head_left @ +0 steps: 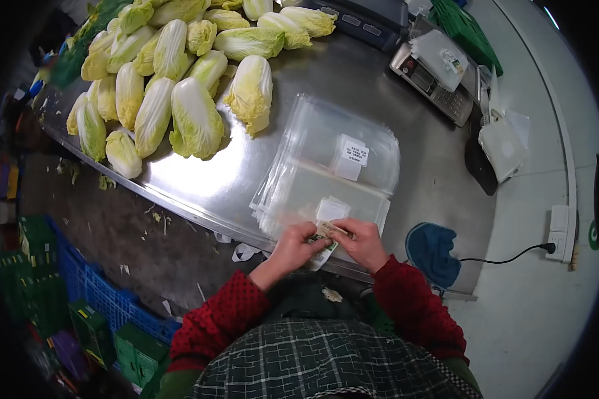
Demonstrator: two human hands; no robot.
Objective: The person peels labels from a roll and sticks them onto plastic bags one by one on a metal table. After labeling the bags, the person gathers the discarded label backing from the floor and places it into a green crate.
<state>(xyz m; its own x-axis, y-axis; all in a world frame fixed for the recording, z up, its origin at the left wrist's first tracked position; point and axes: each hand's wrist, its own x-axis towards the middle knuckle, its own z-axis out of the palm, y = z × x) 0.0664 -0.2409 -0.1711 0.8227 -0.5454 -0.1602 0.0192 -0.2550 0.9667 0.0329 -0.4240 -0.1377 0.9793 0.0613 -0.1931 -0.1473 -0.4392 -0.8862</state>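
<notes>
My left hand (293, 249) and my right hand (363, 244) meet at the table's front edge. Both are closed on a small strip of printed labels (321, 258), white with some green. Just beyond my fingers lie stacks of clear plastic bags (299, 143). A white printed label (353, 156) rests on the far stack, and small white paper slips (333, 209) lie on the near one. Fingertips partly hide the strip.
Napa cabbages (196, 120) are heaped on the steel table (432, 193) at the back left. A scale (432, 86) stands back right, near a blue cloth (432, 253). A cord runs to a wall socket (558, 229). Crates (90, 329) stand on the left floor.
</notes>
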